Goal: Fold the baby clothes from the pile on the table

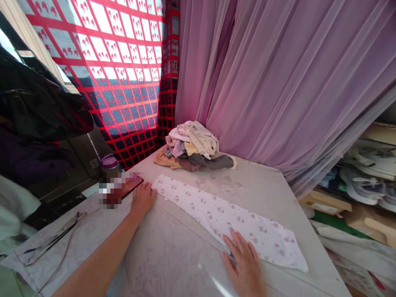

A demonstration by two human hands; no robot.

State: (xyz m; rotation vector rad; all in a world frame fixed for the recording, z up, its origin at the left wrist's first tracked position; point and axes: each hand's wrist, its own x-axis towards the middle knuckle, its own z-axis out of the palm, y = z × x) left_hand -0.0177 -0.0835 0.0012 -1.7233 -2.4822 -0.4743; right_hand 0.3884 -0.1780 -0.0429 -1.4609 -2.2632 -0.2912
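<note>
Mauve sheer curtains [272,74], pale surface [256,185], left hand [142,200] open by white cloth [222,218], right hand [244,264] open on it

The left hand [142,200] rests on the worktop [173,264], its fingertips at the far end of a long folded strip of white cloth with a pink print [225,218]. The right hand [244,264] lies on the strip's near edge. Beyond it sits a pile of folded and crumpled clothes [193,146], against a sheer mauve curtain [278,82]. Just beside the left hand are a red phone [133,185], partly blurred, and a bottle with a purple lid [109,163]. Shoes [365,177] sit on a shelf at right.
</note>
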